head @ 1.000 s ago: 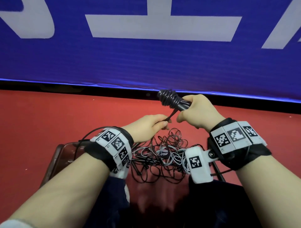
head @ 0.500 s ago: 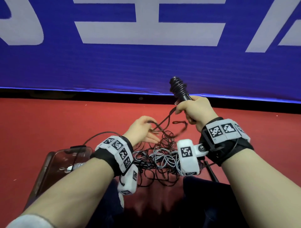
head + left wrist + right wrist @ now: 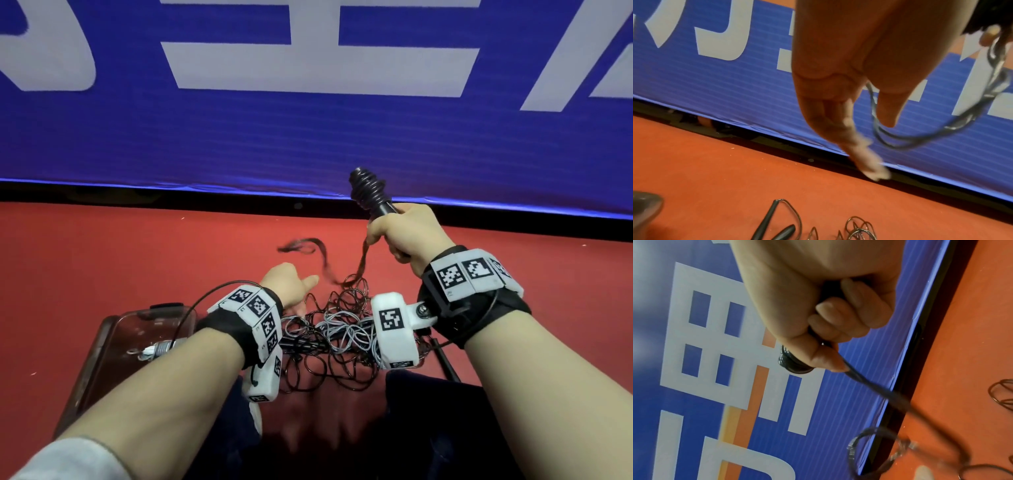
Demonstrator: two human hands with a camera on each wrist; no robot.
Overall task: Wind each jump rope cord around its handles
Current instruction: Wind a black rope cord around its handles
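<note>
We grip the handles (image 3: 371,198) with right hand (image 3: 404,233) fingers curled; left hand (image 3: 291,284) fingers loosely spread; slack cord (image 3: 359,263) below may snag the tangle (image 3: 335,335).

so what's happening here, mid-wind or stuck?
Mid-wind. The right hand grips the black handles, tilted upward, with several turns of cord already coiled near the top. The loose black cord trails from that fist in a blurred loop towards the left hand, whose fingers are extended with the cord passing between thumb and fingers. A tangle of more ropes lies on the red floor below, still unwound.
</note>
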